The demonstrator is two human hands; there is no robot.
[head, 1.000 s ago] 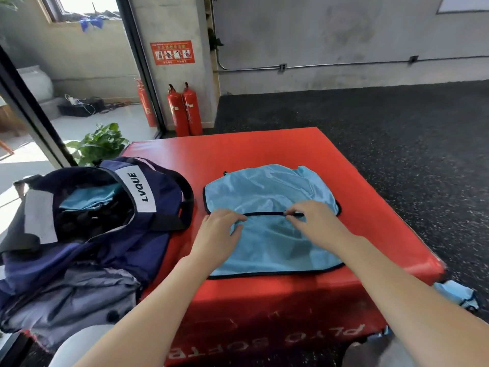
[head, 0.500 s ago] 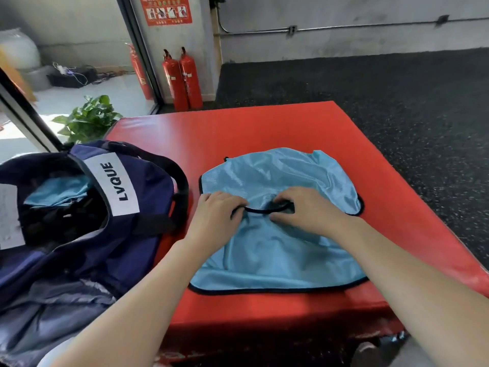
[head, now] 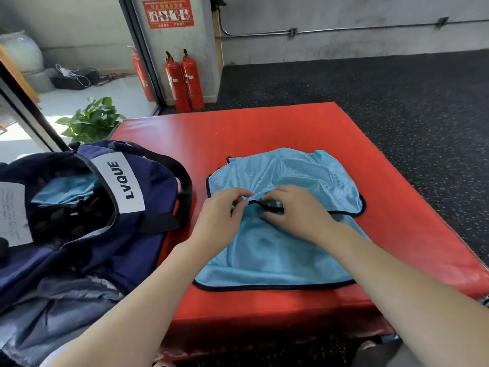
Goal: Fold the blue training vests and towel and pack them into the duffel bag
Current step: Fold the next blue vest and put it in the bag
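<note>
A light blue training vest with black trim lies flat on the red mat. My left hand and my right hand meet at its middle, fingers curled, pinching the black-trimmed edge and bunching the fabric there. To the left sits the open navy duffel bag with a white LVQUE label. Inside it a folded light blue cloth shows.
Two red fire extinguishers stand by the wall behind the mat, a third one further left. A green potted plant sits behind the bag. Dark speckled rubber floor surrounds the mat on the right.
My hands have drawn closer together along the vest's black-trimmed edge, gathering it toward the middle. The camera has tilted down and nearer.
</note>
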